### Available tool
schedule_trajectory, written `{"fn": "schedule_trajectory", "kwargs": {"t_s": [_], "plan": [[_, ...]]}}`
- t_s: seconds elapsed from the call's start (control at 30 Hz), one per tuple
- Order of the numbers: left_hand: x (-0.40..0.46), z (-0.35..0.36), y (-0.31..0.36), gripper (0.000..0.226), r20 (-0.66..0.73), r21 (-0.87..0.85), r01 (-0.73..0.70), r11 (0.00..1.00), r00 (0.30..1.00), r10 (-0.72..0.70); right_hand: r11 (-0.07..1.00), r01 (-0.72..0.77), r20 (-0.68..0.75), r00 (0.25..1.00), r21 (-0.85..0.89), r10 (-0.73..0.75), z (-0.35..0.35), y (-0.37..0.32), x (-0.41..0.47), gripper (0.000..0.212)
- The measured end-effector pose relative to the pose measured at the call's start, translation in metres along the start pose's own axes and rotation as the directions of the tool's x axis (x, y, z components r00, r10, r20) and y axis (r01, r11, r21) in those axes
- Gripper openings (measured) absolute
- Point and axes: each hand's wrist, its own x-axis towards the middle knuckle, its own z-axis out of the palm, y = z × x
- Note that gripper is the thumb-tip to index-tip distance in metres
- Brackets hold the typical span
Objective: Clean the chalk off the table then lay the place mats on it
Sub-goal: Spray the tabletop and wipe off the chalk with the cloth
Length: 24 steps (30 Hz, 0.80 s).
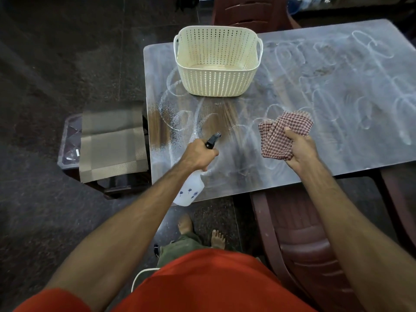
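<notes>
A dark wooden table (337, 136) is covered in white chalk loops and smears, with a wet speckled patch at its near-left part. My left hand (199, 154) grips a white spray bottle (189, 192) with a black nozzle pointing over that patch. My right hand (298, 149) holds a folded red-and-white checked cloth (282, 134) just above the table's front middle. Beige-brown place mats (112, 140) lie stacked on a small stool left of the table.
A cream perforated plastic basket (217, 61) stands on the table's far-left part. Dark red plastic chairs stand at the near right (299, 239) and behind the table (252, 10). The stool (67, 145) holds small chalk pieces. My bare feet stand on the dark floor.
</notes>
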Motion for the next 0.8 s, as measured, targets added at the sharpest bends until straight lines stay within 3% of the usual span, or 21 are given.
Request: {"fn": "schedule_trajectory", "kwargs": {"t_s": [0.13,0.3,0.43,0.6,0.73,0.8], "plan": [[-0.019,0.002,-0.024,0.006,-0.003,-0.015,0.03,0.999,1.0,-0.03,1.0,-0.015,0.009,1.0,-0.012,0.015,-0.008,0.003,0.003,0.014],[-0.05,-0.004,-0.066,0.016,-0.028,0.016,0.153,0.988,0.988,-0.152,0.997,-0.053,0.054,0.997,-0.055,0.056,0.005,0.017,0.004,0.019],[-0.075,-0.005,-0.089,0.016,0.04,0.054,0.203,0.978,0.978,-0.206,0.993,-0.079,0.126,0.988,-0.084,0.09,0.028,0.027,0.001,0.016],[-0.102,-0.001,-0.119,0.009,0.032,-0.043,0.213,0.976,0.977,-0.211,0.983,-0.094,0.189,0.974,-0.155,0.123,0.049,0.036,0.0,0.022],[-0.115,0.003,-0.138,0.017,-0.059,-0.058,0.304,0.951,0.95,-0.307,0.964,-0.015,0.201,0.977,-0.264,0.07,0.057,0.045,-0.001,0.013],[-0.12,0.001,-0.146,0.016,-0.075,-0.083,0.331,0.94,0.939,-0.337,0.914,0.129,0.228,0.973,-0.386,-0.041,0.059,0.051,0.001,0.014]]}}
